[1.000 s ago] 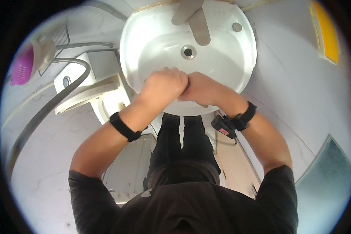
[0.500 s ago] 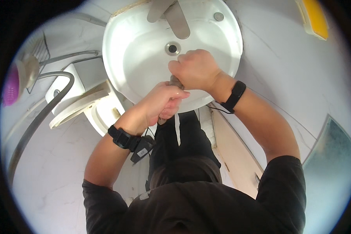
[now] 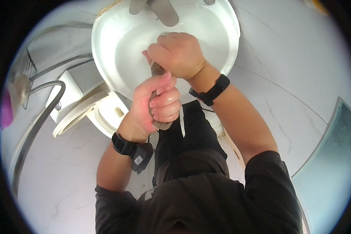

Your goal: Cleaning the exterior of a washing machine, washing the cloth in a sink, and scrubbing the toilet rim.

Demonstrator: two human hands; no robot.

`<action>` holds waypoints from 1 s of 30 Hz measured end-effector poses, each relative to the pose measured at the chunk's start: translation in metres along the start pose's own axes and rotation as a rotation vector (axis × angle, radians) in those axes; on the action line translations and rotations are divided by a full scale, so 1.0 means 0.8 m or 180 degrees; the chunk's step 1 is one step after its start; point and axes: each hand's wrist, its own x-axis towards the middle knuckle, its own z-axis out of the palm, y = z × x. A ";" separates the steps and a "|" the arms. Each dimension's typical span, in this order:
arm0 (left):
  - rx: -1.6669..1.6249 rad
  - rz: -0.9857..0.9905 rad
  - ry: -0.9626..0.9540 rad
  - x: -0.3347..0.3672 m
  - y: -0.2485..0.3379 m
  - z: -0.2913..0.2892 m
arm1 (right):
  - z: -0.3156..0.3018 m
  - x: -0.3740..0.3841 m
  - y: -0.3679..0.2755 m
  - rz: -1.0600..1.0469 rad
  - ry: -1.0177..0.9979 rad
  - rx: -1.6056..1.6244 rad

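Observation:
A twisted grey-brown cloth (image 3: 157,69) runs between my two fists over the near part of the white sink (image 3: 226,43). My left hand (image 3: 160,102) is wrapped round its lower stretch, fingers curled and wet-looking, and a fold of cloth pokes out beneath them. Just above and to the right, my right hand (image 3: 178,54) is closed round the upper part, knuckles up, hiding the cloth's far end. The two hands sit close together, with a short length of cloth showing between them. The grey tap (image 3: 164,12) stands beyond the right hand.
To the left is a toilet with its seat raised (image 3: 82,113), beside a grey hose (image 3: 29,130), a wire rack (image 3: 28,72) and a purple object (image 3: 6,111). A bluish panel (image 3: 333,156) stands at right. Black straps (image 3: 215,90) circle both wrists.
Both hands, still gripping the cloth, appear larger and more upright, one above the other. My right hand has shifted left and up in view. The sink has slid upward in the picture.

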 end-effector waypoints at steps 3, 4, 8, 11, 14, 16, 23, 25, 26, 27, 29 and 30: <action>0.0193 -0.0066 0.0273 -0.006 0.007 0.004 | -0.004 -0.004 -0.008 0.0248 -0.0104 0.0132; 0.0345 -0.0037 0.0614 -0.009 0.009 0.006 | -0.006 -0.006 -0.011 0.0247 -0.0091 0.0121; 0.0814 -0.0059 0.1324 -0.014 0.015 0.007 | -0.020 -0.010 -0.033 0.0723 -0.0237 0.0599; 0.1421 0.0016 0.1903 -0.008 0.015 0.018 | -0.021 -0.019 -0.029 0.1028 -0.0726 0.0657; 0.1484 -0.0024 0.1941 -0.009 0.016 0.007 | -0.016 -0.020 -0.029 0.1231 -0.1553 0.0319; 0.1637 -0.0073 0.2132 -0.006 0.016 -0.001 | -0.010 -0.020 -0.022 0.1317 -0.2006 0.0123; 0.2722 0.0000 0.2384 -0.005 0.025 -0.034 | 0.010 -0.017 -0.016 0.1480 -0.3039 0.0243; 0.3187 0.0057 0.2445 -0.004 0.025 -0.047 | 0.012 -0.019 -0.011 0.1504 -0.3203 0.0244; 0.3663 0.0101 0.2499 -0.005 0.025 -0.051 | 0.012 -0.029 -0.004 0.1402 -0.2953 0.0598; 0.3646 0.0121 0.2528 -0.009 0.027 -0.055 | 0.011 -0.037 0.002 0.1287 -0.2703 0.0965; 0.6729 0.1157 0.2282 -0.023 0.035 -0.061 | -0.023 -0.028 -0.001 0.1512 -0.2606 0.1863; 0.6725 0.1186 0.2293 -0.027 0.040 -0.056 | -0.044 -0.026 0.001 0.1792 -0.2467 0.2721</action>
